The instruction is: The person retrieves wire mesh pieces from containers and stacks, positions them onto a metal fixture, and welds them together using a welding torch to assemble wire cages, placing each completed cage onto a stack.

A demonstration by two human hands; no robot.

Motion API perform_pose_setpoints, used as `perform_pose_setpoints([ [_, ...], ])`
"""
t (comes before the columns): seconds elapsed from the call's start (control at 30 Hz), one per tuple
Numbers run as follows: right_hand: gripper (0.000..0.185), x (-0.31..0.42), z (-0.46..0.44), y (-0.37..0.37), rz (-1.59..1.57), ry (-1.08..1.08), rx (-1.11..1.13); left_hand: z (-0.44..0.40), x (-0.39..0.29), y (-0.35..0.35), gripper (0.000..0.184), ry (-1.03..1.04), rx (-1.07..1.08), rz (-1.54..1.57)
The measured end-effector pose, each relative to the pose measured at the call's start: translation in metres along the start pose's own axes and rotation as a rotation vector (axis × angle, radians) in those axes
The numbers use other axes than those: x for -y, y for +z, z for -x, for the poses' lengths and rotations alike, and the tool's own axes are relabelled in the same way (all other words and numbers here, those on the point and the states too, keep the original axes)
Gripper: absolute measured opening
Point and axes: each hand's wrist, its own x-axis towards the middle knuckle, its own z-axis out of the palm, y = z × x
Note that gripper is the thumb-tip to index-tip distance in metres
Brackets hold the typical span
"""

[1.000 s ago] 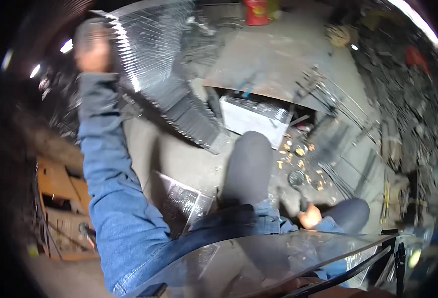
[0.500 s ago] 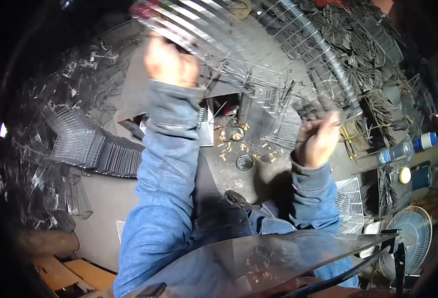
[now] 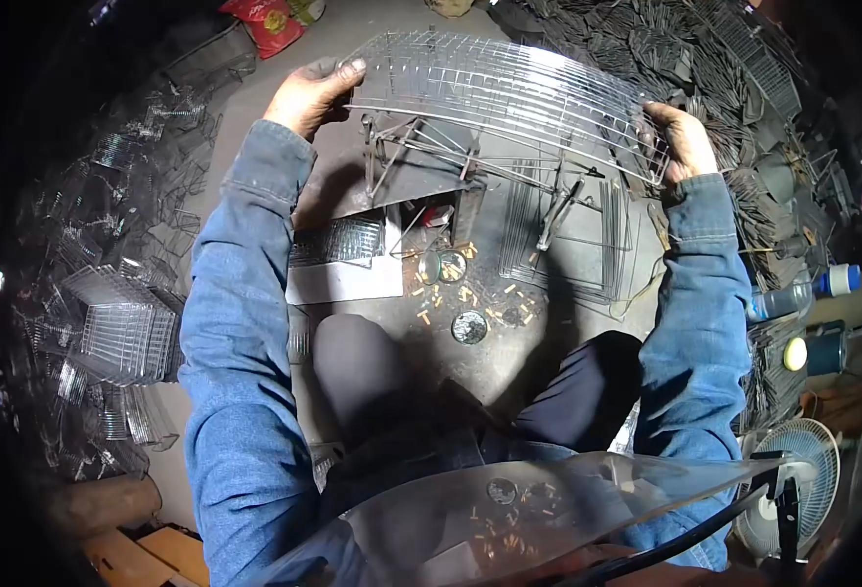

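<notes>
A long wire-mesh panel (image 3: 509,93), bent in a shallow curve, is held up across the top of the view. My left hand (image 3: 318,96) grips its left end, thumb on top. At the right end, my right hand (image 3: 680,139) is closed on the panel, its fingers partly hidden by the mesh. Just below the panel is a metal wire frame or jig (image 3: 470,161) with thin bars and a handle-like lever (image 3: 558,215). Flat rectangular wire frames (image 3: 582,259) lie stacked on the floor beneath it.
Stacked wire baskets (image 3: 123,338) stand at left. Bundles of wire parts (image 3: 636,49) fill the upper right. A water bottle (image 3: 783,301) and a fan (image 3: 797,479) are at right. Cigarette butts (image 3: 465,293) litter the floor around a small round dish (image 3: 469,327).
The mesh panel has come down and level into full view. My right hand, empty and apart before, now holds its right end. My left hand has moved left.
</notes>
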Motion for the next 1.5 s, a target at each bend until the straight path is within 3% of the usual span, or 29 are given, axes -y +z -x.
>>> perform_pose_setpoints([
  [0.2, 0.013, -0.036, -0.043, 0.014, 0.158, 0.004, -0.181, -0.050, 0.055, -0.001, 0.051, -0.091, 0.011, -0.068],
  [0.27, 0.017, -0.039, -0.052, 0.018, 0.435, -0.120, -0.225, -0.065, 0.072, -0.002, 0.054, -0.085, -0.038, -0.107],
  [0.3, 0.023, -0.035, -0.053, 0.028, 0.715, -0.173, -0.334, -0.071, 0.076, -0.002, 0.055, -0.069, -0.072, -0.143],
  [0.43, 0.040, -0.042, -0.071, 0.012, 0.964, -0.253, -0.455, -0.041, 0.060, 0.003, 0.056, -0.103, -0.047, -0.246],
  [0.47, 0.037, -0.055, -0.067, 0.007, 1.065, -0.512, -0.475, -0.029, 0.058, 0.004, 0.056, -0.118, -0.019, -0.299],
  [0.53, 0.035, -0.064, -0.046, 0.007, 1.071, -0.626, -0.501, 0.005, 0.082, 0.003, 0.044, -0.123, 0.032, -0.062],
  [0.6, 0.038, -0.064, -0.046, 0.000, 1.123, -0.595, -0.517, 0.021, 0.100, 0.016, 0.036, -0.021, -0.024, 0.199],
  [0.7, 0.037, -0.052, -0.058, 0.002, 1.289, -0.595, -0.601, 0.025, 0.092, 0.020, 0.031, -0.134, -0.015, 0.245],
  [0.77, 0.033, -0.059, -0.033, 0.003, 1.015, -0.806, -0.619, 0.034, 0.091, 0.024, 0.032, -0.100, -0.055, 0.181],
  [0.8, 0.030, -0.066, -0.014, 0.004, 0.880, -0.901, -0.614, 0.042, 0.088, 0.029, 0.032, -0.099, -0.055, 0.183],
  [0.87, 0.026, -0.104, 0.020, 0.002, 0.809, -0.858, -0.576, 0.052, 0.093, 0.037, 0.031, -0.108, -0.061, 0.220],
  [0.93, 0.028, -0.147, 0.059, 0.014, 0.884, -0.530, -0.253, 0.067, 0.079, 0.058, 0.035, -0.108, -0.120, 0.235],
  [0.97, 0.031, -0.165, 0.074, 0.026, 0.951, -0.557, -0.094, 0.067, 0.088, 0.066, 0.039, 0.004, -0.080, 0.298],
  [1.0, 0.034, -0.181, 0.086, 0.038, 1.014, -0.575, 0.072, 0.077, 0.077, 0.074, 0.044, -0.042, -0.093, 0.253],
  [1.07, 0.042, -0.204, 0.100, 0.062, 0.917, -0.432, 0.207, 0.099, 0.060, 0.086, 0.049, 0.034, -0.029, 0.193],
  [1.13, 0.050, -0.221, 0.091, 0.067, 0.969, -0.585, 0.261, 0.128, 0.059, 0.077, 0.052, -0.021, 0.196, 0.053],
  [1.17, 0.045, -0.220, 0.094, 0.071, 1.064, -0.627, 0.226, 0.158, 0.050, 0.065, 0.054, -0.080, 0.298, 0.102],
  [1.2, 0.041, -0.220, 0.094, 0.074, 1.149, -0.674, 0.196, 0.186, 0.057, 0.049, 0.043, -0.050, 0.358, 0.137],
  [1.23, 0.034, -0.226, 0.089, 0.069, 1.249, -0.788, 0.066, 0.215, 0.070, 0.022, 0.041, 0.002, 0.433, -0.098],
  [1.27, 0.040, -0.233, 0.070, 0.051, 1.294, -0.635, 0.048, 0.252, 0.086, -0.010, 0.038, 0.038, 0.514, -0.333],
  [1.3, 0.041, -0.219, 0.083, 0.055, 1.295, -0.630, 0.042, 0.296, 0.101, -0.040, 0.035, -0.218, 0.495, -0.152],
  [1.33, 0.038, -0.223, 0.071, 0.040, 1.458, -0.783, 0.003, 0.346, 0.119, -0.071, 0.032, -0.464, 0.456, 0.041],
  [1.37, 0.034, -0.213, 0.079, 0.043, 1.352, -0.598, 0.011, 0.417, 0.178, -0.104, 0.033, -0.565, 0.285, 0.188],
  [1.4, 0.031, -0.219, 0.061, 0.026, 1.100, -0.485, 0.070, 0.483, 0.221, -0.124, 0.035, -0.706, 0.099, 0.176],
  [1.5, 0.037, -0.219, 0.020, -0.016, 1.427, -0.687, -0.033, 0.660, 0.334, -0.119, 0.042, -1.139, -0.352, -0.241],
])
